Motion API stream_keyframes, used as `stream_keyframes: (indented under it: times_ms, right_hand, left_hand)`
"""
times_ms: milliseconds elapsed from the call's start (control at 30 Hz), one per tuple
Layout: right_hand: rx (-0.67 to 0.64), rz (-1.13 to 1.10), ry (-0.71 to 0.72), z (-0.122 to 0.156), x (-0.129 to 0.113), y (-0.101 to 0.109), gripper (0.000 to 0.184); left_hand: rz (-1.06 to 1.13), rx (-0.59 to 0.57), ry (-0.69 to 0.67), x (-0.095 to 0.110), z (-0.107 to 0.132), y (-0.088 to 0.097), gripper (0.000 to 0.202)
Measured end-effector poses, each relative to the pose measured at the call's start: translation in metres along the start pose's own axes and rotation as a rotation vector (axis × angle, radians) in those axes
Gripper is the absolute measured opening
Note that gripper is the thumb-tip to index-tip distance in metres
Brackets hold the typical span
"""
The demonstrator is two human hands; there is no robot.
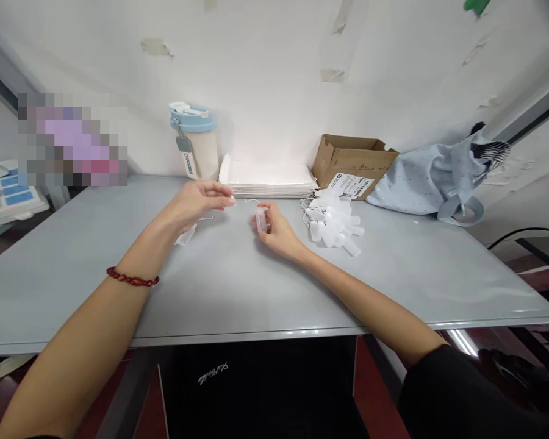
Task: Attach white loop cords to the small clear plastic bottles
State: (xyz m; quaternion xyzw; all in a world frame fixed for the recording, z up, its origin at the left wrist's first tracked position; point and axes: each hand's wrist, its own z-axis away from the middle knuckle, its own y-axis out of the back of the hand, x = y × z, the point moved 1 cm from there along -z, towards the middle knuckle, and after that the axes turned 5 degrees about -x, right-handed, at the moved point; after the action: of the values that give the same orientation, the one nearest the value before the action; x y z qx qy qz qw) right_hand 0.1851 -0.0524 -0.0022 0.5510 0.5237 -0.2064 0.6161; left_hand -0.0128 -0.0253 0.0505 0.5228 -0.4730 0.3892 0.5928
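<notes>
Over the left middle of the grey table (238, 286) hovers my left hand (196, 201), its fingers stretched out and nothing visible between them. Beneath its wrist a small translucent plastic piece (186, 235) with a thin string lies on the tabletop. My right hand (277, 231) is closed on a similar clear plastic tag (261, 221), gripped upright between thumb and fingers; a white string loops out above it toward the left hand. To the right of that hand is a heap of white translucent tags (332, 222) with dark and white strings.
At the back stand a cream tumbler with a blue lid (201, 146), a stack of white sheets (268, 180), an open cardboard box (352, 161) and a light blue cloth bag (421, 177). A white case with blue compartments (13, 192) is off to the left.
</notes>
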Motion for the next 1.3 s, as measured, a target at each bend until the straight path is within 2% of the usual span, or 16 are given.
stream_keyframes:
  times_ms: [67, 133, 333, 567, 667, 767, 933, 1100, 1300]
  right_hand:
    - [0.028, -0.055, -0.002, 0.006, 0.001, 0.007, 0.059]
    - [0.045, -0.061, 0.016, 0.009, -0.001, 0.009, 0.060]
    - [0.013, 0.061, 0.071, 0.014, -0.013, -0.001, 0.059]
    - [0.052, 0.117, 0.068, 0.014, -0.014, -0.003, 0.052]
    - [0.067, 0.145, 0.073, 0.012, -0.011, -0.002, 0.052]
    - [0.085, 0.195, 0.105, 0.010, -0.005, -0.002, 0.055]
    - [0.058, 0.442, 0.131, 0.010, -0.005, 0.001, 0.058]
    - [-0.002, 0.799, 0.099, 0.013, -0.018, 0.005, 0.048]
    - [-0.017, 0.976, 0.094, 0.013, -0.025, 0.006, 0.042]
  left_hand:
    - [-0.033, -0.133, 0.045, -0.002, 0.002, -0.012, 0.029]
    - [0.000, -0.188, 0.043, -0.005, 0.004, -0.023, 0.028]
    - [0.198, -0.067, -0.035, -0.008, 0.008, -0.040, 0.027]
    - [0.272, -0.070, -0.013, -0.006, 0.009, -0.044, 0.025]
    - [0.299, -0.032, -0.028, -0.002, 0.011, -0.044, 0.023]
    - [0.283, -0.062, -0.027, -0.001, 0.013, -0.044, 0.025]
    - [0.088, -0.057, -0.059, -0.001, 0.013, -0.042, 0.029]
    - [-0.022, -0.067, -0.091, 0.005, 0.015, -0.040, 0.025]
    - [-0.083, -0.077, -0.075, 0.010, 0.019, -0.041, 0.024]
